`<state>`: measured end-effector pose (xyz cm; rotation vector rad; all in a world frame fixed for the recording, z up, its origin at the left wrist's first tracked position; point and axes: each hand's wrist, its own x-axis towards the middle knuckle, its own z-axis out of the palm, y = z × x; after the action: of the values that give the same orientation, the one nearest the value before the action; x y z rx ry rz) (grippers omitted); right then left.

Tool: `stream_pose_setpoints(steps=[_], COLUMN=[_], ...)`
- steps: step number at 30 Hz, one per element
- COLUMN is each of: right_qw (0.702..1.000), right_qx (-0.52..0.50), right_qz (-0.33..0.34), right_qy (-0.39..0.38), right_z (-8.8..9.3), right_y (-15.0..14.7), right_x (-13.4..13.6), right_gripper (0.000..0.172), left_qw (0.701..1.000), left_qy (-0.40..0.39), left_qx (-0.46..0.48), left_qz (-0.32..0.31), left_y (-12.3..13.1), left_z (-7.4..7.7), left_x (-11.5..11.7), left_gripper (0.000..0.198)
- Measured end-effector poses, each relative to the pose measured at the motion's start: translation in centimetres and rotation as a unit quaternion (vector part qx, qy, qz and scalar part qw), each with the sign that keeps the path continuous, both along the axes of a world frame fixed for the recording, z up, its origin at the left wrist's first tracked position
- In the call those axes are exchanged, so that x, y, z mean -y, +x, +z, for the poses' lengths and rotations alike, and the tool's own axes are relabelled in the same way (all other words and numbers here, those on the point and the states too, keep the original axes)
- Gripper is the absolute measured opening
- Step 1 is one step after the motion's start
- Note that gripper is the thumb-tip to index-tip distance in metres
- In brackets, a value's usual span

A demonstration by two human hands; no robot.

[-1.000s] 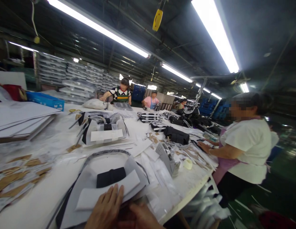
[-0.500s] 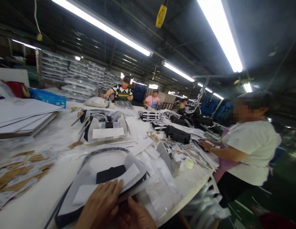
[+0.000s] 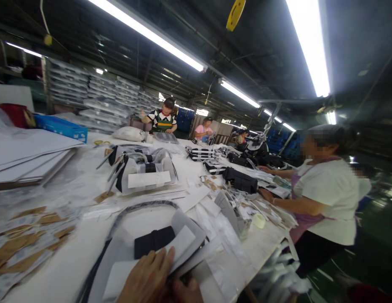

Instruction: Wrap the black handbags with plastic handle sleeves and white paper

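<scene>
In front of me lies a handbag (image 3: 120,252) with a dark loop handle and dark edging, its body covered in translucent white wrapping. A black band (image 3: 154,241) and a white paper strip (image 3: 183,247) lie across it. My left hand (image 3: 148,275) rests on the strip, fingers stretched out and lying flat; its thumb is hidden. Close beside it, my right hand (image 3: 188,290) is curled at the bag's near edge, partly cut off by the frame, its fingertips mostly hidden. A grey flat piece (image 3: 210,277) lies just right of this hand.
Wrapped bags (image 3: 148,172) stand further back. Brown paper pieces (image 3: 22,240) lie at left, below stacked white boards (image 3: 25,155) and a blue box (image 3: 61,126). Scraps and a tape roll (image 3: 259,220) lie at right. A co-worker (image 3: 325,198) stands at the table's right side; others work behind.
The view has shifted, so the bag and both hands appear lower and further right. The grey piece beside my right hand shows more. The right-hand co-worker's arms have moved apart over the table.
</scene>
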<state>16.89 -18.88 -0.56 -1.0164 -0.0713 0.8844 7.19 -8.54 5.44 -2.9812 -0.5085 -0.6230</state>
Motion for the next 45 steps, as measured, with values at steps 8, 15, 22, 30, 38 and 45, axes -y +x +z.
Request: stream_pose_setpoints(steps=[8, 15, 22, 30, 38, 45], right_qw=[1.000, 0.994, 0.989, 0.980, 0.973, 0.969], right_qx=[-0.005, -0.084, -0.146, -0.194, -0.208, -0.210], right_qz=[-0.019, -0.061, 0.018, 0.014, 0.061, 0.114], right_qy=[-0.016, 0.029, 0.025, -0.037, -0.078, -0.067], right_z=[0.5, -0.3, 4.1, 7.4, 8.1, 9.1], right_y=[0.3, -0.2, -0.7, -0.3, -0.8, -0.9], right_x=[-1.1, -0.6, 0.6, 0.3, 0.6, 1.3], right_gripper=[0.066, 0.057, 0.055, 0.016, 0.025, 0.028], left_qw=[0.985, 0.976, 0.975, 0.987, 0.984, 0.981], left_qy=[0.145, 0.161, 0.169, 0.148, 0.153, 0.185], left_qx=[0.088, 0.145, 0.139, -0.026, -0.051, -0.017], left_qz=[0.009, 0.017, 0.043, 0.052, 0.074, 0.059], left_y=[1.3, 1.9, 1.8, 0.3, -0.7, -1.9], left_z=[-3.6, -5.4, -4.9, -1.3, 0.3, 0.4], left_x=[1.1, 1.0, 2.1, 5.0, 5.1, 4.0], left_gripper=[0.059, 0.053, 0.047, 0.056, 0.053, 0.047])
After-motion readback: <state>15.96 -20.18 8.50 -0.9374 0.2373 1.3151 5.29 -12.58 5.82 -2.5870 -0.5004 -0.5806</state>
